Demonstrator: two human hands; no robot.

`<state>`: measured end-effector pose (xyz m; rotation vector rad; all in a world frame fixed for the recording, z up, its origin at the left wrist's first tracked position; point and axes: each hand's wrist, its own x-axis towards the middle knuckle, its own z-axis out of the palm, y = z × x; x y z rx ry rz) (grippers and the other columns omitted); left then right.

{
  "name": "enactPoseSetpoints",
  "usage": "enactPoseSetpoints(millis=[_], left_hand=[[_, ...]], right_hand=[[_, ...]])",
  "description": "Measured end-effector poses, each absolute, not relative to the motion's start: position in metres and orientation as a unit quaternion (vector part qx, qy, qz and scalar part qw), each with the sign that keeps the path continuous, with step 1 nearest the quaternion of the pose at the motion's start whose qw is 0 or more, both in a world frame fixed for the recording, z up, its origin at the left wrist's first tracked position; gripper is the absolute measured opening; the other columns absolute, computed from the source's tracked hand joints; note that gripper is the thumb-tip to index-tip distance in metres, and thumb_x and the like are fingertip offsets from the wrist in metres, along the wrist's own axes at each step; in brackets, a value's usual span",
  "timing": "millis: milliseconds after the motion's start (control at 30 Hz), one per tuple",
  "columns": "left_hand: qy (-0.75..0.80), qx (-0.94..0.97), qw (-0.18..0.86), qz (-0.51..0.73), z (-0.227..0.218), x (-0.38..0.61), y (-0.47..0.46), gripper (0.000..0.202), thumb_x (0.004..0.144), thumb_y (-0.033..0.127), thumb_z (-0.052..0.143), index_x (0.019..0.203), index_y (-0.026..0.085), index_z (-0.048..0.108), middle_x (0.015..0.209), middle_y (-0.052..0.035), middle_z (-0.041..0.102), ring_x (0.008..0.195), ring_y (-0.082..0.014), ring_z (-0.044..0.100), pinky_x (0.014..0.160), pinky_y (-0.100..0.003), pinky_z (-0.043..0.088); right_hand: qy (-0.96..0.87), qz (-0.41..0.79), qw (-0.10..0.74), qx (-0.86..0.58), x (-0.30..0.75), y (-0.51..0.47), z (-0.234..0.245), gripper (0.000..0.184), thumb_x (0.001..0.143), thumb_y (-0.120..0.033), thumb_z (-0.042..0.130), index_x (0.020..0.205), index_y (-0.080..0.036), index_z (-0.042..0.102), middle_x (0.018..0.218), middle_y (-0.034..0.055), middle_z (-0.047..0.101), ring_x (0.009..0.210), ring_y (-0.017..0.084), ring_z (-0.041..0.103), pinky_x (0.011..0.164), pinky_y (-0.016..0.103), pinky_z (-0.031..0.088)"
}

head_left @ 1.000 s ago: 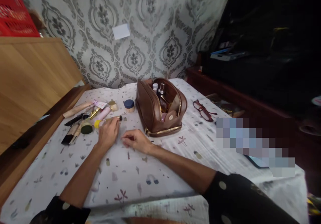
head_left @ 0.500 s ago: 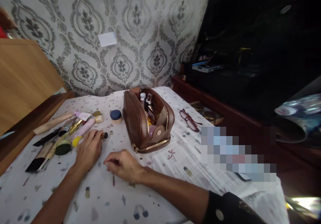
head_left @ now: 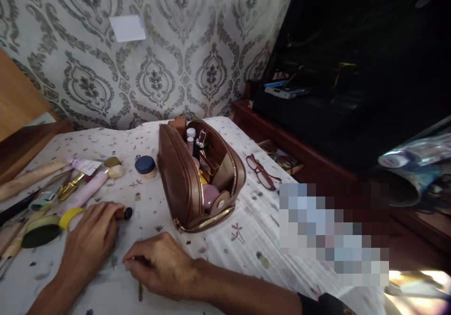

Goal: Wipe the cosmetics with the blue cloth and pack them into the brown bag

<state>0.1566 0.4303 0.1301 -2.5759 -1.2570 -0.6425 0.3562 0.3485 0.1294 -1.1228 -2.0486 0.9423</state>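
Note:
My left hand (head_left: 89, 240) lies on the patterned tablecloth (head_left: 246, 240) with its fingers curled over a thin tube with a yellow band and a black tip (head_left: 125, 213). Close beside it my right hand (head_left: 160, 264) rests on the cloth, fingers curled under in a pinch; what it holds is hidden. An open brown leather cosmetic bag (head_left: 190, 183) stands upright just beyond both hands, with small bottles inside. Left of the bag lie a blue-lidded jar (head_left: 145, 166), a pink tube (head_left: 89, 189), a gold item (head_left: 70, 186) and several brushes (head_left: 21, 207).
Red-framed glasses (head_left: 260, 170) lie right of the bag. A dark wooden shelf (head_left: 303, 150) with clutter runs along the right, under a black mass. Patterned wallpaper (head_left: 158, 66) rises behind the table. A wooden cabinet (head_left: 17, 103) stands at the far left.
The view has swung right and closer, so the bag and hands sit lower and larger. Both hands stay on the cloth; the left one still covers the yellow-banded tube.

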Motion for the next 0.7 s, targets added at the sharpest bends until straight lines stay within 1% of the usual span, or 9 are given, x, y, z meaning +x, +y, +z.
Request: enactPoseSetpoints(millis=[200,267,367,433,533,567,633,667,700], left_hand=[[-0.412,-0.875,0.087,-0.237,0.129,0.159,0.430,0.026,0.098,0.028,0.039,0.104,0.022,0.063,0.098,-0.0052,0.069,0.094,-0.0248,0.063,0.078,-0.036,0.049],[-0.415,-0.872,0.088,-0.243,0.130,0.160,0.430,0.026,0.098,0.028,0.039,0.105,0.022,0.063,0.098,-0.0051,0.069,0.094,-0.0245,0.064,0.080,-0.036,0.050],[-0.424,-0.857,0.106,-0.275,0.136,0.166,0.425,0.025,0.098,0.025,0.040,0.111,0.021,0.062,0.108,-0.0083,0.069,0.101,-0.0262,0.065,0.085,-0.039,0.052],[-0.415,-0.849,0.117,-0.304,0.143,0.174,0.415,0.024,0.098,0.021,0.042,0.113,0.022,0.061,0.111,-0.0099,0.068,0.102,-0.0268,0.065,0.086,-0.041,0.053],[-0.329,-0.878,0.080,-0.339,0.160,0.199,0.391,0.028,0.097,0.016,0.045,0.121,0.024,0.059,0.102,-0.0071,0.069,0.092,-0.0221,0.068,0.079,-0.035,0.056],[-0.288,-0.893,0.056,-0.342,0.166,0.211,0.382,0.033,0.098,0.015,0.044,0.127,0.023,0.056,0.100,-0.0065,0.070,0.089,-0.0200,0.069,0.075,-0.031,0.056],[-0.206,-0.925,0.004,-0.319,0.176,0.237,0.367,0.041,0.100,0.014,0.043,0.140,0.020,0.047,0.097,-0.0057,0.072,0.085,-0.0165,0.070,0.072,-0.026,0.057],[-0.190,-0.935,-0.013,-0.299,0.179,0.251,0.361,0.044,0.101,0.014,0.042,0.145,0.018,0.042,0.097,-0.0058,0.073,0.084,-0.0159,0.071,0.071,-0.025,0.057],[-0.187,-0.940,-0.021,-0.286,0.182,0.263,0.357,0.046,0.102,0.016,0.040,0.147,0.016,0.038,0.094,-0.0057,0.073,0.080,-0.0157,0.071,0.067,-0.025,0.057]], right_hand=[[-0.786,0.334,0.292,-0.431,0.355,0.351,0.127,0.023,0.095,-0.024,0.058,0.107,-0.015,0.075,0.087,0.0045,0.078,0.078,0.015,0.073,0.071,0.019,0.047],[-0.794,0.318,0.297,-0.423,0.354,0.351,0.124,0.021,0.095,-0.025,0.057,0.104,-0.016,0.075,0.086,0.0034,0.078,0.077,0.014,0.072,0.071,0.019,0.047],[-0.819,0.278,0.329,-0.379,0.358,0.346,0.129,0.018,0.094,-0.024,0.056,0.096,-0.017,0.073,0.081,0.0017,0.076,0.073,0.013,0.070,0.070,0.019,0.049],[-0.831,0.224,0.383,-0.335,0.370,0.337,0.148,0.021,0.095,-0.026,0.052,0.095,-0.017,0.071,0.079,0.0022,0.074,0.071,0.013,0.069,0.071,0.021,0.053],[-0.806,0.093,0.497,-0.307,0.405,0.323,0.196,0.026,0.100,-0.027,0.043,0.095,-0.018,0.067,0.078,0.0039,0.073,0.069,0.013,0.068,0.067,0.024,0.056],[-0.773,0.046,0.551,-0.312,0.419,0.320,0.213,0.023,0.100,-0.026,0.045,0.092,-0.019,0.065,0.076,0.0027,0.071,0.067,0.013,0.067,0.063,0.023,0.056],[-0.675,0.003,0.618,-0.402,0.448,0.323,0.244,0.016,0.101,-0.017,0.048,0.097,-0.018,0.063,0.083,0.0002,0.071,0.065,0.008,0.066,0.059,0.020,0.054],[-0.648,-0.019,0.612,-0.454,0.461,0.327,0.255,0.013,0.100,-0.019,0.051,0.100,-0.018,0.064,0.087,0.0006,0.071,0.070,0.010,0.068,0.062,0.021,0.055],[-0.659,-0.036,0.570,-0.489,0.473,0.334,0.262,0.014,0.100,-0.021,0.051,0.100,-0.017,0.065,0.090,0.0016,0.070,0.074,0.011,0.068,0.065,0.023,0.056]])
